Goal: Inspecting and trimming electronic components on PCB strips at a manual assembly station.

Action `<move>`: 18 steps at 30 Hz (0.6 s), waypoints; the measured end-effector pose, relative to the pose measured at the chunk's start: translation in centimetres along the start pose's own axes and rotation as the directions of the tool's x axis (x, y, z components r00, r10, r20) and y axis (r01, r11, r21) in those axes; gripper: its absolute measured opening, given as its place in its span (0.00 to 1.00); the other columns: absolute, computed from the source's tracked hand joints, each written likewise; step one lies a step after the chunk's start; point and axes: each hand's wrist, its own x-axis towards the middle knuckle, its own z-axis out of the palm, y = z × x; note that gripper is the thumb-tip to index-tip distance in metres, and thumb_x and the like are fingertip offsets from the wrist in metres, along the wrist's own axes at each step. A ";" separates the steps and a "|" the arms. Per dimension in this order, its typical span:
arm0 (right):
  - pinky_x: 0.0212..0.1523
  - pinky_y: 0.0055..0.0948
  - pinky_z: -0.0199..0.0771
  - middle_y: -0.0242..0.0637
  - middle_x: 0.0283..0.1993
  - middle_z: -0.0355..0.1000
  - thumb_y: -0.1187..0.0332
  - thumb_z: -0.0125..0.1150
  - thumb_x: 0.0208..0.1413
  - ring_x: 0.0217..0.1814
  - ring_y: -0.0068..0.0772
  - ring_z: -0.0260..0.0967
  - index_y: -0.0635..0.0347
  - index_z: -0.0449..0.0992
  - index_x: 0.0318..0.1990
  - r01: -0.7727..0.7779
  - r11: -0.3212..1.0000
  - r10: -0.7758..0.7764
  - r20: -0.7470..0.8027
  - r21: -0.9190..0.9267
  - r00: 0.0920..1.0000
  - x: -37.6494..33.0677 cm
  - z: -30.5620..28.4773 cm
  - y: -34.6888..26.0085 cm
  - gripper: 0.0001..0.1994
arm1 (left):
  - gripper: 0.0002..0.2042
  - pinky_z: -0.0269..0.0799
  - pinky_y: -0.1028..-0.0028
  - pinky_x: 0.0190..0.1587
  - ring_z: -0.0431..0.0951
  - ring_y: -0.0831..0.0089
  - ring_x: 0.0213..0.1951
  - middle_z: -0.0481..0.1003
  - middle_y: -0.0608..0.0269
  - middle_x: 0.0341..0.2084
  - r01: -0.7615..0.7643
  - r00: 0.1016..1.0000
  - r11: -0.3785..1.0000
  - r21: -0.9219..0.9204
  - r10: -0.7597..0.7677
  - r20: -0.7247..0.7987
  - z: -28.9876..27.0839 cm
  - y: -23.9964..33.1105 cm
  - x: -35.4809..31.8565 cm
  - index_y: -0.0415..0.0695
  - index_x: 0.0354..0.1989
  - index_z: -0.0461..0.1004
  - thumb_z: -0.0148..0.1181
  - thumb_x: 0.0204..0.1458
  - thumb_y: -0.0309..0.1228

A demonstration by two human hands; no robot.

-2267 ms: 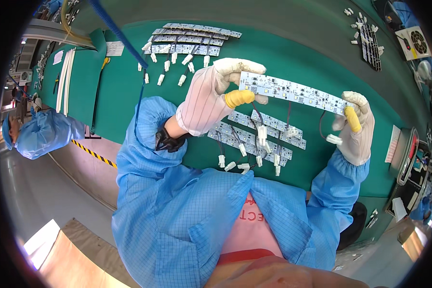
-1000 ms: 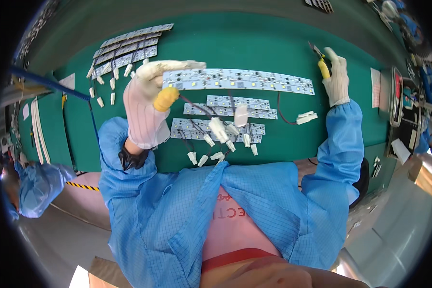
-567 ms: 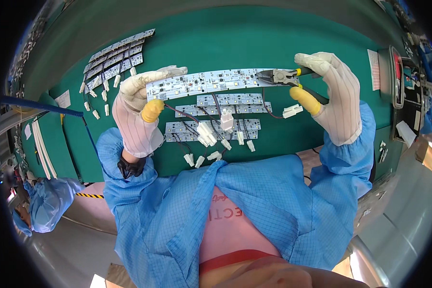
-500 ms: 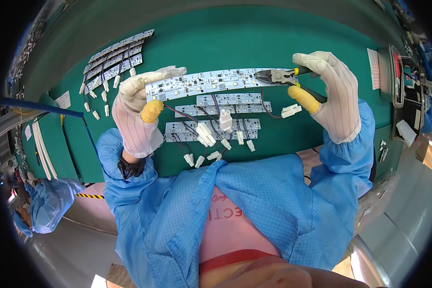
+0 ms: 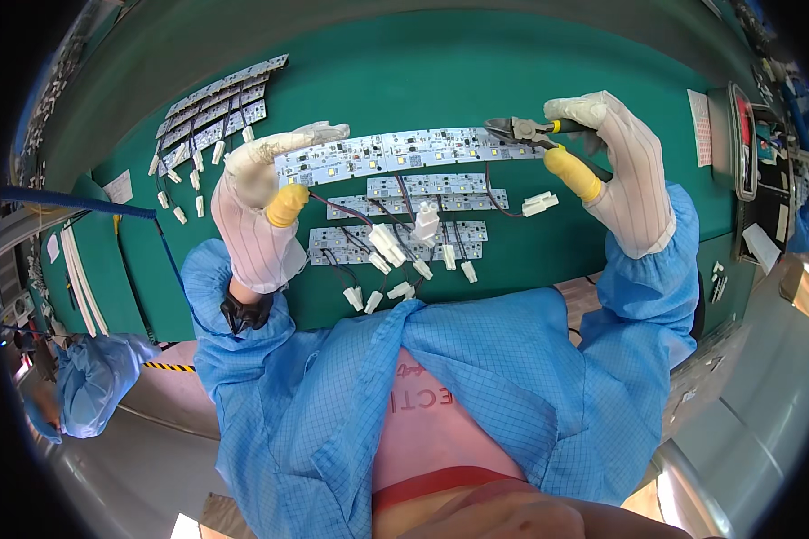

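Observation:
My left hand (image 5: 265, 184), in a striped white glove with a yellow thumb cover, grips the left end of a long white LED circuit board (image 5: 404, 154). Thin wires with white plug connectors (image 5: 388, 246) hang below the board. On the right, my gloved right hand (image 5: 616, 162) is closed around the yellow-and-black handles of diagonal cutting pliers (image 5: 526, 132). The pliers' jaws lie over the upper edge near the board's right end; whether they touch it I cannot tell. Beneath the held board, several more LED boards (image 5: 395, 235) with wires lie on the green mat (image 5: 548, 81).
At the upper left lies a stack of LED boards (image 5: 214, 99) with white connectors. A blue cord (image 5: 81, 199) crosses the left side. A printed sheet (image 5: 699, 128) and a bin (image 5: 743, 144) are at the right. Another person's blue sleeve (image 5: 99, 382) shows at lower left.
The pliers have moved up slightly, from across the board's right part to its upper edge. My right hand has shifted a little up and left. My left hand still holds the board.

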 end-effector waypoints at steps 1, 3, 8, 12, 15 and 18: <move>0.27 0.26 0.68 0.32 0.31 0.70 0.56 0.69 0.41 0.26 0.30 0.67 0.57 0.73 0.40 0.030 1.000 -0.030 -0.003 -0.007 1.000 0.0 0.1 0.1 0.21 | 0.26 0.70 0.71 0.50 0.76 0.64 0.47 0.73 0.43 0.45 0.013 1.000 1.000 -0.011 -0.013 -0.011 0.1 0.1 0.0 0.32 0.48 0.65 0.64 0.49 0.40; 0.27 0.26 0.68 0.32 0.31 0.70 0.56 0.69 0.41 0.26 0.30 0.67 0.56 0.73 0.40 0.060 0.998 -0.060 -0.006 -0.013 0.998 0.1 0.1 0.0 0.21 | 0.26 0.70 0.71 0.50 0.76 0.64 0.47 0.73 0.44 0.45 0.026 0.999 0.999 -0.022 -0.026 -0.022 0.0 0.0 0.0 0.32 0.48 0.65 0.64 0.48 0.39; 0.30 0.23 0.67 0.36 0.36 0.71 0.57 0.66 0.45 0.29 0.30 0.66 0.57 0.74 0.42 0.010 0.999 -0.004 0.109 -0.053 0.994 0.1 -0.2 -0.2 0.19 | 0.25 0.70 0.70 0.51 0.75 0.64 0.47 0.73 0.44 0.46 -0.004 1.000 1.000 -0.004 0.004 -0.013 -0.4 -0.4 -0.3 0.32 0.48 0.65 0.64 0.48 0.37; 0.30 0.23 0.68 0.36 0.36 0.71 0.57 0.66 0.45 0.28 0.30 0.66 0.58 0.74 0.42 -0.031 0.998 0.038 0.135 -0.049 0.990 -0.1 0.0 0.0 0.19 | 0.25 0.70 0.70 0.51 0.75 0.64 0.47 0.72 0.44 0.46 -0.022 1.000 1.000 0.016 0.022 0.019 -0.1 -0.1 0.1 0.32 0.48 0.65 0.64 0.49 0.37; 0.31 0.23 0.68 0.37 0.36 0.71 0.58 0.66 0.45 0.28 0.31 0.66 0.58 0.74 0.43 -0.084 0.993 0.075 0.118 0.078 0.990 0.1 0.0 -0.2 0.19 | 0.24 0.70 0.70 0.51 0.75 0.64 0.47 0.72 0.44 0.46 -0.023 1.000 1.000 -0.001 0.023 0.010 -0.2 -0.3 0.0 0.32 0.48 0.65 0.64 0.48 0.36; 0.32 0.23 0.69 0.37 0.36 0.70 0.58 0.66 0.46 0.30 0.31 0.66 0.58 0.74 0.43 0.007 1.000 -0.007 0.085 0.003 0.996 0.2 0.3 -0.2 0.19 | 0.23 0.70 0.71 0.51 0.75 0.63 0.47 0.72 0.44 0.46 -0.040 0.999 0.999 0.006 0.040 0.008 -0.3 -0.4 -0.1 0.32 0.47 0.66 0.65 0.47 0.34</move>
